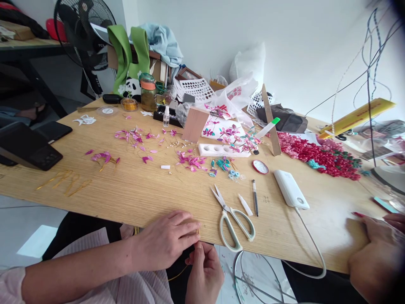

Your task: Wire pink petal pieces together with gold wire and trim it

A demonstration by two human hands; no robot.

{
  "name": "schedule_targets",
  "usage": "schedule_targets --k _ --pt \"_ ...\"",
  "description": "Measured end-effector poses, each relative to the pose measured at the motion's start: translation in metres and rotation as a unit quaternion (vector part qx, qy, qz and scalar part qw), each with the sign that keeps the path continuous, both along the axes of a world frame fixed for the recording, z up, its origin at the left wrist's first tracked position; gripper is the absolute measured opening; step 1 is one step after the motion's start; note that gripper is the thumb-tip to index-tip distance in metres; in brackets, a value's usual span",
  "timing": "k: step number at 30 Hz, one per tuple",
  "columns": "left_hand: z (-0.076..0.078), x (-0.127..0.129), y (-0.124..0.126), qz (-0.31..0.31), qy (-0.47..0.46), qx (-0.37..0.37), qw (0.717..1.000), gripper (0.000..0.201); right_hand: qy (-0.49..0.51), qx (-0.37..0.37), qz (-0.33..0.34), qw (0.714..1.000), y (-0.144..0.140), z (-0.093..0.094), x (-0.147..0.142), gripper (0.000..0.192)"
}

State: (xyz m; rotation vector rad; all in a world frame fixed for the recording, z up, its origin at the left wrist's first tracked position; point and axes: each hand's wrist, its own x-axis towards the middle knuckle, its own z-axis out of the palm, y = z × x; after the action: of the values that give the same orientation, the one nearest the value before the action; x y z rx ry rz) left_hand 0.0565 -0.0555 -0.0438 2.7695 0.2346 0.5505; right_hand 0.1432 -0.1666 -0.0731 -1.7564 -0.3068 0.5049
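At the table's front edge, my left hand (169, 238) lies palm down with its fingers close together. Its fingertips press on a thin gold wire (198, 231), of which only a short piece shows. Just below the edge, my right hand (205, 268) is closed in a pinch at the wire's lower end, touching or nearly touching the left fingertips. A gold strand hangs below the edge between the hands. Right of them lie scissors (232, 223) with pale handles, blades apart. A small white tube (245, 204) and a pen (255, 198) lie beyond.
Bent gold wires (65, 181) lie at the left. Pink petals (191, 161) and teal pieces (223, 164) are scattered mid-table near a white holed block (224, 150). A white power bank (291, 190) trails a cable over the edge. Another person's hands (376, 240) are at far right.
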Motion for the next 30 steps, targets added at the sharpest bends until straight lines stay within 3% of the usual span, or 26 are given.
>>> schedule_targets --k 9,30 --pt "0.0059 -0.0033 0.0062 0.044 -0.059 -0.141 0.987 0.042 0.019 0.003 0.005 1.0 0.0005 -0.0008 0.0007 0.037" --pt "0.001 -0.0013 0.0051 0.037 -0.065 -0.13 0.989 0.035 0.035 0.014 0.0 0.999 0.0009 -0.0033 0.0016 0.036"
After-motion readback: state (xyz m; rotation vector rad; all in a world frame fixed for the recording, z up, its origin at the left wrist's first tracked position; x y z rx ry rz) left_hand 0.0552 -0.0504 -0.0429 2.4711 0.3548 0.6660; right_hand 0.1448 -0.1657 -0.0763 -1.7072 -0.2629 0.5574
